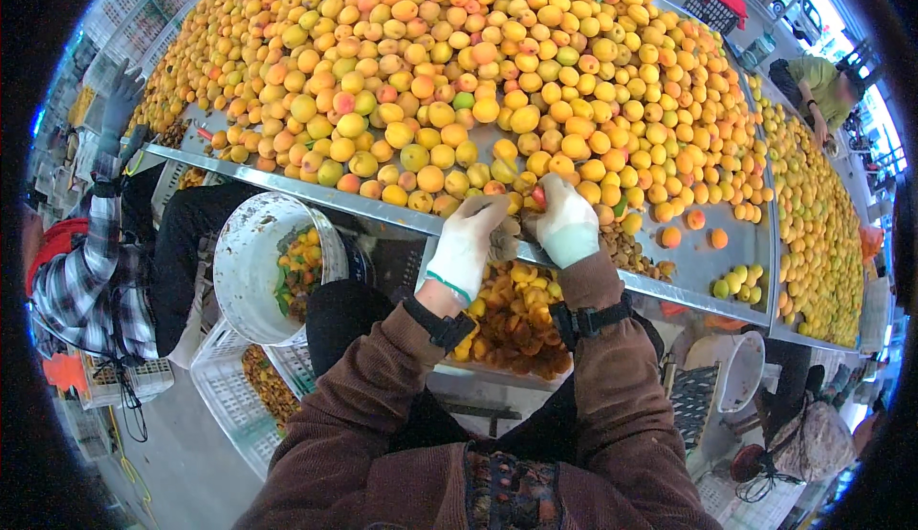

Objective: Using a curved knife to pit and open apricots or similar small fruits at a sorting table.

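Both my hands wear white gloves with dirty fingertips and meet at the near edge of a metal table [382,207] heaped with apricots [430,71]. My left hand [469,240] is closed, its fingers curled inward; what they hold is hidden. Beside it, my right hand [566,222] is closed around a small red-ended thing [538,196], perhaps a tool handle; most of it is covered by the fingers. Directly below my hands, halved apricots [516,312] fill a container between my knees. Brown pits or scraps [626,251] lie on the table right of my right hand.
A white bucket [244,277] with fruit and leaves stands at my left, above a white crate [229,391] holding brown scraps. A co-worker in a plaid sleeve [96,253] sits farther left. Another person [824,90] works at the far right. Several greenish apricots [738,283] sit apart.
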A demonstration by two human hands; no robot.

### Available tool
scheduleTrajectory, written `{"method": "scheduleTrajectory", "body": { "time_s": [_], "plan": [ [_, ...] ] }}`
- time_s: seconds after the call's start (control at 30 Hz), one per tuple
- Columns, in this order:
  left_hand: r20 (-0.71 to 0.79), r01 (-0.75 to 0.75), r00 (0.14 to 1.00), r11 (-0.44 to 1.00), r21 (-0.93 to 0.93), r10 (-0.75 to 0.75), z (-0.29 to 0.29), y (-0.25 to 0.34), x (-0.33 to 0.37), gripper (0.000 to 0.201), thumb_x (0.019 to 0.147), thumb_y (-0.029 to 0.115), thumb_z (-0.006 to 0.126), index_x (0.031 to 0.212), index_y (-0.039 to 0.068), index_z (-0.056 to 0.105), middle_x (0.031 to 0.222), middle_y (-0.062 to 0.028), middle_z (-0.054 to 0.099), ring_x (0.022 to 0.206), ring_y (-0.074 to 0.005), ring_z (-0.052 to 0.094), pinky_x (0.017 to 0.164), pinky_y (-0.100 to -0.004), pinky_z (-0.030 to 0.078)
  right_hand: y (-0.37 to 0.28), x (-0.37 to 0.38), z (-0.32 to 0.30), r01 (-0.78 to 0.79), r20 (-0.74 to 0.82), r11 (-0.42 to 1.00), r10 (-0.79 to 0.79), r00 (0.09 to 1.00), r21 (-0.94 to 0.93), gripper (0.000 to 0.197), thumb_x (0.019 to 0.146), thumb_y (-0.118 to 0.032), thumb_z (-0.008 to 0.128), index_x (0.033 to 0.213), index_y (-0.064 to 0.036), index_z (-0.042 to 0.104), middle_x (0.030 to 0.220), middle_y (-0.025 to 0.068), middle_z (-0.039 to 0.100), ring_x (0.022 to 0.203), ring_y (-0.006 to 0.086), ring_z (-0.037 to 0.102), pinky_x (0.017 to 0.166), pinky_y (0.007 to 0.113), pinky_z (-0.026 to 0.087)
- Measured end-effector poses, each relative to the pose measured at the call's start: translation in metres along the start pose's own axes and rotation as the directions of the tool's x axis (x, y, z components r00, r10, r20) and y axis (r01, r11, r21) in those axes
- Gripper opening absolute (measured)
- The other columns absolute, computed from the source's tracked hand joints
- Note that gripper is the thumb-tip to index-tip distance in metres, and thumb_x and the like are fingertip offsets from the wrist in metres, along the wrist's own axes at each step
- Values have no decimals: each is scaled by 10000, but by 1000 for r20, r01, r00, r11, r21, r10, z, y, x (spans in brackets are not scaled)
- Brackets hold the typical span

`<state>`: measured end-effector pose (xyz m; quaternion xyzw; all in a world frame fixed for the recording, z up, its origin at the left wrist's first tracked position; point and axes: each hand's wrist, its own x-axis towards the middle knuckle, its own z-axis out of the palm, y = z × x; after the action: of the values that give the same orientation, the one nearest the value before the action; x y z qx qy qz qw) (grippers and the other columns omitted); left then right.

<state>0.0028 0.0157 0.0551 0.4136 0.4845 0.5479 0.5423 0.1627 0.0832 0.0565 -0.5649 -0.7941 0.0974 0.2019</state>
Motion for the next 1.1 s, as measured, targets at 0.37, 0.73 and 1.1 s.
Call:
{"method": "scheduleTrajectory", "body": {
  "time_s": [0.37, 0.73, 1.1],
  "plan": [
    [98, -319, 944, 947, 28, 315, 9, 17, -5, 438, 809, -102, 500, 1240, -32, 529, 1173, -158, 596, 1071, -259, 607, 900, -324, 483, -36, -36, -40, -114, 40, 546, 144, 989, 830, 273, 868, -112, 661, 1117, -30, 586, 911, 48, 648, 838, 98, 586, 769, 256, 486],
    [203, -102, 963, 939, -329, 176, 22, 27, -9, 325, 938, 46, 497, 1256, -13, 526, 1144, -63, 600, 1049, -141, 579, 897, -276, 468, -28, -68, -60, -269, 205, 410, 192, 960, 871, 229, 965, -164, 527, 1129, -4, 519, 772, 29, 555, 706, 99, 490, 644, 259, 442],
    [262, -57, 965, 984, 168, 11, 28, 43, -9, 471, 831, 119, 679, 1265, 17, 530, 1125, -68, 623, 1023, -125, 586, 891, -257, 472, -13, -79, -58, -259, 143, 476, 266, 953, 840, 195, 956, -161, 577, 1081, -18, 531, 729, 65, 564, 712, 103, 520, 650, 264, 451]
  ]
}}
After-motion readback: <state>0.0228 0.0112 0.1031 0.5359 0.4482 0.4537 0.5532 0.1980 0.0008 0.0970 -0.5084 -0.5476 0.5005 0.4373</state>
